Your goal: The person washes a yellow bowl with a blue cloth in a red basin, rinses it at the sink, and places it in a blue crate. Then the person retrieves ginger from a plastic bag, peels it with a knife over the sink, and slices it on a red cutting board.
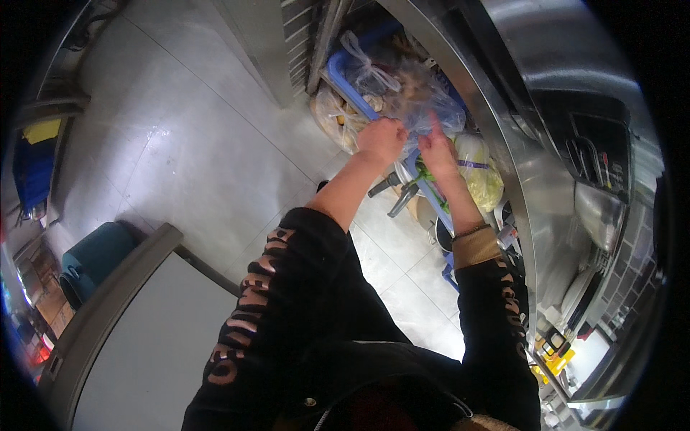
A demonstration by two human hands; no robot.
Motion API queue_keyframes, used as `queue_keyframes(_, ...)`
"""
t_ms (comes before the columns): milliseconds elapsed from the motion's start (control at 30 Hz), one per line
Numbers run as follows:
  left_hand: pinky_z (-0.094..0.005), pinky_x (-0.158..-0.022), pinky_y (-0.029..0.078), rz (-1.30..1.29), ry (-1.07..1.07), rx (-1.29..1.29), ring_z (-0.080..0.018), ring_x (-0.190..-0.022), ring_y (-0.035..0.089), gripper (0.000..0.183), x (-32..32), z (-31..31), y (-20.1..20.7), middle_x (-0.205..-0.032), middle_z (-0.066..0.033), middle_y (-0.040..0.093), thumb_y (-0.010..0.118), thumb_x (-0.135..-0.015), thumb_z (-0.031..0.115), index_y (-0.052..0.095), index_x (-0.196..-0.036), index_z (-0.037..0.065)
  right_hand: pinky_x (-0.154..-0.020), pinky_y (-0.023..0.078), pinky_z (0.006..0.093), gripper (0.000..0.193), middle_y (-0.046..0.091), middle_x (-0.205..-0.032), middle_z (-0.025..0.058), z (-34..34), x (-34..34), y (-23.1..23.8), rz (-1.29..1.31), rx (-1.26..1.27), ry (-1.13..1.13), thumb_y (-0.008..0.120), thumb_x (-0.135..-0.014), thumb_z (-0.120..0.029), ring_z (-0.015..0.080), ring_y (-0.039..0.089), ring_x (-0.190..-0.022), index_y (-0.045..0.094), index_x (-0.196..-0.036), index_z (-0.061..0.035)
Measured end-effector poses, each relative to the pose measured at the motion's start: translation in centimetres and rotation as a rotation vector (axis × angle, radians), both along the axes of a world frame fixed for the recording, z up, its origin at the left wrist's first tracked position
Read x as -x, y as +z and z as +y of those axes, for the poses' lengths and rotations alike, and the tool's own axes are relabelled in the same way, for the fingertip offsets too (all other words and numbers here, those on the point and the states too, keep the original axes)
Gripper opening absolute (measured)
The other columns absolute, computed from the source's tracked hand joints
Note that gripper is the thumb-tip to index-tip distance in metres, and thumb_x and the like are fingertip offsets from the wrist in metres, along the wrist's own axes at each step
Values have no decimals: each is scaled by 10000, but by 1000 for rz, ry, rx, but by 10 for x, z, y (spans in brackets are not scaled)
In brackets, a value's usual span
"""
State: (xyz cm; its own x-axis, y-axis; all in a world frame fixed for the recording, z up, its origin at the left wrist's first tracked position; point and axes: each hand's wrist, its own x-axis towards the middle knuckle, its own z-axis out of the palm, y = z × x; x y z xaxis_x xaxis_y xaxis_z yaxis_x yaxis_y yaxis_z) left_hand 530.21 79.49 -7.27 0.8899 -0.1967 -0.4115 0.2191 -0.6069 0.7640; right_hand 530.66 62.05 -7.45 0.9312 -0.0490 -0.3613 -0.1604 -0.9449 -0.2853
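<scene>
A clear plastic bag [420, 86] with brownish contents lies in a blue basket [339, 77] under the steel counter. My left hand [383, 138] is closed in a fist on the near side of this bag, by the basket's edge. Close to its right, my right hand [438, 149] has its index finger stretched out along the film and its other fingers curled on the bag. A wrapped pale green cabbage [483, 179] sits right of my right hand. Green vegetables [424, 172] show between my wrists. Another clear bag [333, 115] stands left of the basket.
Dark pan handles [404, 198] jut out over the floor below my hands. The steel counter [496, 118] edge curves along the right. A white-topped surface [162, 352] is at lower left, with a teal bin [99, 258] beyond it. Grey floor tiles [187, 122] spread to the left.
</scene>
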Motion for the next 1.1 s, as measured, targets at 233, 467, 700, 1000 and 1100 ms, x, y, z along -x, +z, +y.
queue_keyframes(233, -299, -609, 464, -260, 790, 860, -157, -631, 558, 44, -24, -6, -17, -700, -19, 600, 585, -845, 88, 587, -861, 46, -892, 443, 397, 455, 622, -1116, 197, -48, -28, 34, -856, 220, 227, 457, -938, -407, 366, 575, -1051, 549, -1243, -82)
queue_keyframes(467, -215, -569, 404, -113, 685, 924, -55, -619, 463, 109, -34, 14, 21, -685, 28, 544, 614, -882, 109, 566, -849, 17, -958, 387, 302, 483, 616, -1140, 108, -30, -12, 54, -421, -139, -106, 477, -945, -406, 234, 558, -1061, 540, -1230, -22)
queue_keyframes(700, -228, -633, 434, -45, 437, 1118, -53, -702, 495, 100, 34, -41, 58, -752, 25, 558, 584, -915, 130, 577, -899, 32, -868, 442, 293, 332, 621, -1087, 63, -2, 12, 41, -353, -886, -205, 607, -894, -210, 168, 572, -993, 571, -1181, -47)
queue_keyframes(1000, -210, -605, 406, 49, 254, 1178, -38, -674, 467, 86, 108, -39, 88, -735, 15, 529, 561, -925, 85, 543, -955, 6, -808, 431, 253, 389, 549, -1129, 65, 2, 88, 51, -350, -690, -221, 550, -856, -101, 139, 530, -946, 516, -1236, -23)
queue_keyframes(1100, -206, -581, 390, 62, 312, 1137, -34, -647, 445, 83, 110, -31, 82, -716, 22, 510, 555, -929, 85, 539, -951, 7, -777, 434, 257, 398, 589, -1036, 34, 8, 85, 45, -143, -824, -223, 526, -847, -104, 153, 552, -935, 519, -1239, -39)
